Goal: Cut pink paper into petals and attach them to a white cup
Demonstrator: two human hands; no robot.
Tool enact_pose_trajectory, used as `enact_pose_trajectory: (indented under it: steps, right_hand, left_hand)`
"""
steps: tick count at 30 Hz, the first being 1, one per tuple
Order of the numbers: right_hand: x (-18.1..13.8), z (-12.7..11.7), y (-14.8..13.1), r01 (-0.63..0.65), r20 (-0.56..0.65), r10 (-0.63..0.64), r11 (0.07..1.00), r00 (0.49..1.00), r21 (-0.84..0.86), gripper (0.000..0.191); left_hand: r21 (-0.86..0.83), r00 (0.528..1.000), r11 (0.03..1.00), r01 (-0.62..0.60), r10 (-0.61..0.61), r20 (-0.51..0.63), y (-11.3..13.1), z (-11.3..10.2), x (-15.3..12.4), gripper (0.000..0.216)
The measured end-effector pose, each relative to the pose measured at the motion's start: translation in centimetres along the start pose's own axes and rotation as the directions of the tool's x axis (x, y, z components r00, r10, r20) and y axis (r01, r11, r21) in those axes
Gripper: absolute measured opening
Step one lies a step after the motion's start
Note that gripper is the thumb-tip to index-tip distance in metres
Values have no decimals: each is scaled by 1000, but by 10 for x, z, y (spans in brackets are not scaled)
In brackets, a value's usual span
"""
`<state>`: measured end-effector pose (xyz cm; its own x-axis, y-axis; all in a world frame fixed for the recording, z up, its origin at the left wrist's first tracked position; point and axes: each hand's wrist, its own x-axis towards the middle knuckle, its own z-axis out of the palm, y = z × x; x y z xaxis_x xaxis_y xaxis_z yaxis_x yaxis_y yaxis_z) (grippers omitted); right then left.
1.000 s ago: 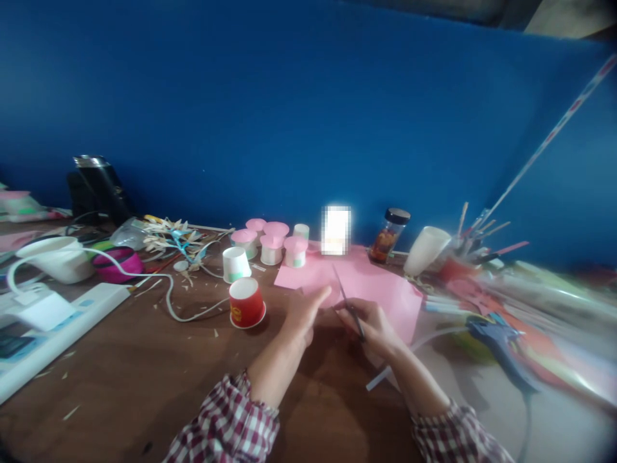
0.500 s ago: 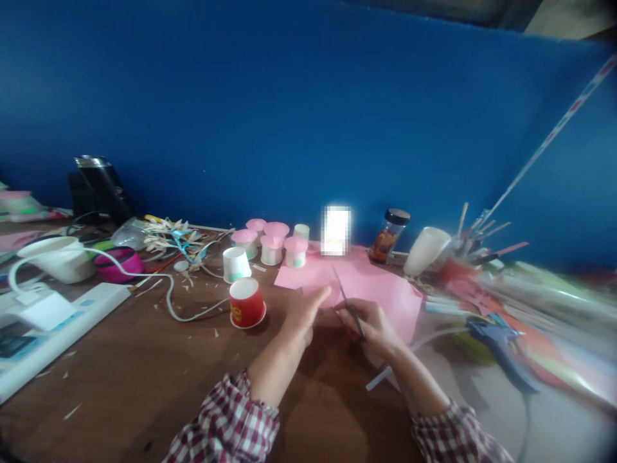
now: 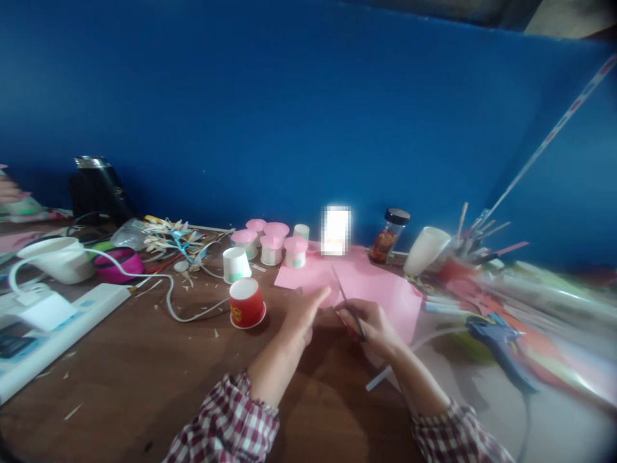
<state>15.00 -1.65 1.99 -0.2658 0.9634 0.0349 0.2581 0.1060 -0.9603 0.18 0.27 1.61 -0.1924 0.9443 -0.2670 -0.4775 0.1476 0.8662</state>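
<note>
My right hand [image 3: 373,329] is closed around the handles of a pair of scissors [image 3: 348,303], whose thin blades point up and away over a sheet of pink paper [image 3: 385,289]. My left hand [image 3: 303,313] is beside it, fingers together and stretched toward the near edge of the pink paper, seemingly holding that edge. A red paper cup [image 3: 245,302] stands upside down just left of my left hand. Both sleeves are red and white plaid.
Several small cups topped with pink discs [image 3: 272,241] and a white cup [image 3: 236,263] stand behind. A jar [image 3: 389,235], a tipped white cup [image 3: 427,249], a blue glue gun [image 3: 499,337], a white cable [image 3: 159,283], a power strip [image 3: 53,321] and straw scraps [image 3: 171,238] lie on the brown table [image 3: 120,373].
Both hands have stayed almost still. The scissor blades have shifted slightly. A person's hand has come into view at the far left edge.
</note>
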Motion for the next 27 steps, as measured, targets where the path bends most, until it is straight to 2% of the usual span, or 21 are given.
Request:
enact_pose_trajectory:
  steps: [16, 27]
  right_hand:
    - [0, 0, -1, 17, -7, -17, 999, 1000, -39, 33]
    - [3, 5, 9, -19, -97, 19, 1000, 995, 5, 36]
  left_hand:
    - [27, 1000, 1000, -9, 9, 0, -1, -1, 1, 41]
    - [3, 999, 1000, 3, -3, -45, 2, 1, -1, 38]
